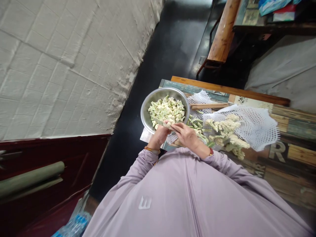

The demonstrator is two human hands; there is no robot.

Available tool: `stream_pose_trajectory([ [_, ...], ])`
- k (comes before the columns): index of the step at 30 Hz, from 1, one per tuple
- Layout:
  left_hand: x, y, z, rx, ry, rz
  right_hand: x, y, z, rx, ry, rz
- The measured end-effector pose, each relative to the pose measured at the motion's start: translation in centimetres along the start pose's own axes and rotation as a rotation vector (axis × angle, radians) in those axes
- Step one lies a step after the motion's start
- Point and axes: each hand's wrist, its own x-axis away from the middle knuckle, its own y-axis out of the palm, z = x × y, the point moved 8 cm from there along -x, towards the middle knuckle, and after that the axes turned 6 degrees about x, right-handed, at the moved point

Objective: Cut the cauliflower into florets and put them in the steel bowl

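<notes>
Left hand (161, 133) and right hand (187, 135) brought together at near rim of steel bowl (147, 107), both closed around small cauliflower piece (168, 125). Piece held just over rim, likely so that cut bits fall straight in. Thin grey strip at left fingers possibly knife blade (too small to be sure). Bowl heaped with pale florets (168, 108). Green stalk trimmings (197, 124) left beside bowl. Uncut cauliflower chunks (227, 130) kept on white mesh netting (261, 131), spread over wooden table (291, 154), near right hand.
</notes>
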Motion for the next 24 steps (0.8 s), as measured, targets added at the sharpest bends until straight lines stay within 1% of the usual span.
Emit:
stream_pose_trajectory([
  [2,-0.1,-0.3,-0.6,0.024,-0.029,0.014,0.3,0.8,0.1,0.007,-0.020,-0.039],
  [4,-0.3,-0.3,-0.9,0.021,-0.056,0.020,0.3,1.3,0.4,-0.003,-0.003,-0.046],
  [6,-0.5,-0.4,-0.8,0.004,-0.082,0.035,0.1,1.4,0.7,-0.025,0.050,-0.013],
  [9,-0.8,-1.0,-0.7,-0.020,-0.129,0.072,-0.6,1.2,1.5,-0.055,0.130,0.036],
  [11,-0.6,-1.6,-1.2,-0.045,-0.192,0.062,-1.0,0.6,2.7,-0.065,0.188,0.061],
  [14,0.2,-3.2,-2.4,-0.059,-0.281,0.044,-1.7,-0.8,5.6,-0.090,0.297,0.112],
  [16,0.2,-4.8,-2.2,-0.018,-0.220,0.103,-2.2,-1.4,7.4,-0.125,0.372,0.129],
  [18,-0.5,-6.6,-1.3,0.016,-0.127,0.212,-3.0,-1.1,8.7,-0.207,0.469,0.136],
  [20,-1.6,-8.0,0.1,0.045,-0.036,0.320,-3.8,0.4,9.3,-0.376,0.581,0.111],
  [21,-2.3,-8.5,1.0,0.074,0.030,0.356,-4.2,1.4,9.3,-0.485,0.634,0.096],
  [23,-3.5,-9.0,2.9,0.129,0.162,0.390,-4.7,2.8,9.3,-0.648,0.706,0.095],
  [24,-3.9,-9.3,3.5,0.143,0.202,0.408,-4.6,3.2,9.3,-0.686,0.731,0.104],
])
